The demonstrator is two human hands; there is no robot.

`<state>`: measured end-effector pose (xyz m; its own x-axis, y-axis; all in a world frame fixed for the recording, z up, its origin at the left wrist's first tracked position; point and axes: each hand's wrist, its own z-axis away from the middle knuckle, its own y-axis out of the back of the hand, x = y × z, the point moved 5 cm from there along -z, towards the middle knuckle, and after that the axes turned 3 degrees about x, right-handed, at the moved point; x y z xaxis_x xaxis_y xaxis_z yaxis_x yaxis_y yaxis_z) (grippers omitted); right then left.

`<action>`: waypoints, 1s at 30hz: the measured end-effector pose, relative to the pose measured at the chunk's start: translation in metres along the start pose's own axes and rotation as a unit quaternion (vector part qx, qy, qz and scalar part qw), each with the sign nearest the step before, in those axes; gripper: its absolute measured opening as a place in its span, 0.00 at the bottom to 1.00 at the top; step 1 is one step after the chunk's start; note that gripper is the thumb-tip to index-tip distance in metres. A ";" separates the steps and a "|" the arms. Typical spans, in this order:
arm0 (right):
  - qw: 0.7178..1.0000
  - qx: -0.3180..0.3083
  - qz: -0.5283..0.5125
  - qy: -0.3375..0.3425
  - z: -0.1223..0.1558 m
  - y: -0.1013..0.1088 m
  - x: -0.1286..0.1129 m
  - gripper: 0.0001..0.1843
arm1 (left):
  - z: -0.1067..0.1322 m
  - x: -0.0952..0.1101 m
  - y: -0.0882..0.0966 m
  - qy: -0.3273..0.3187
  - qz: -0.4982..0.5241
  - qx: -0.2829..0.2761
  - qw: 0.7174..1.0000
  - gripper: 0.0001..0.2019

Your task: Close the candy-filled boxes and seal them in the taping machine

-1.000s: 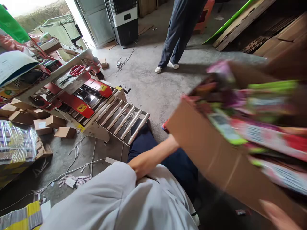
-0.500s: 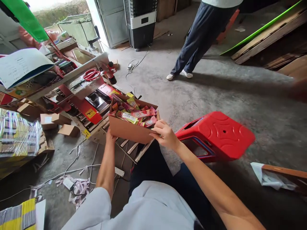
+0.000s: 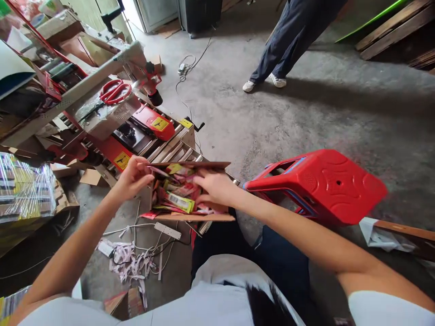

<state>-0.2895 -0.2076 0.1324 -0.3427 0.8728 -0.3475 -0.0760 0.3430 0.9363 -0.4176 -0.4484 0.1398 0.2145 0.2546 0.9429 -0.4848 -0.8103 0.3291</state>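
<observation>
Head: L hand (image 3: 134, 179) half-curled, thumb apart, @ box (image 3: 190, 217) L edge; R hand (image 3: 215, 188) in pkts (image 3: 180, 201), can't tell grip. Prob light, slippery; pinch mid-pkt.

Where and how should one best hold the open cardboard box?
The cardboard box is probably best gripped by its short end walls, from left and right: its long sides run left to right, and the open top holds loose packets.
</observation>
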 end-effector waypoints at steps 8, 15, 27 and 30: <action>0.992 -0.081 0.092 -0.027 -0.015 -0.015 0.004 0.20 | 0.025 0.001 -0.024 -0.204 -0.235 0.069 0.948 0.31; 0.996 -0.090 0.007 -0.017 -0.010 -0.014 0.006 0.22 | 0.015 0.027 -0.052 -0.246 -0.429 -0.121 0.861 0.24; 0.967 -0.104 -0.233 -0.007 -0.013 0.009 0.004 0.17 | -0.008 0.010 -0.061 -0.179 -0.497 -0.236 0.816 0.27; 0.989 -0.146 -0.011 0.023 -0.034 -0.014 -0.024 0.08 | 0.000 0.021 -0.050 -0.145 -0.415 -0.289 0.851 0.29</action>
<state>-0.3120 -0.2451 0.1291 -0.3798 0.8469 -0.3723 -0.3496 0.2412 0.9053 -0.3886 -0.4026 0.1429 0.8458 0.4031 0.3494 -0.3819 0.0003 0.9242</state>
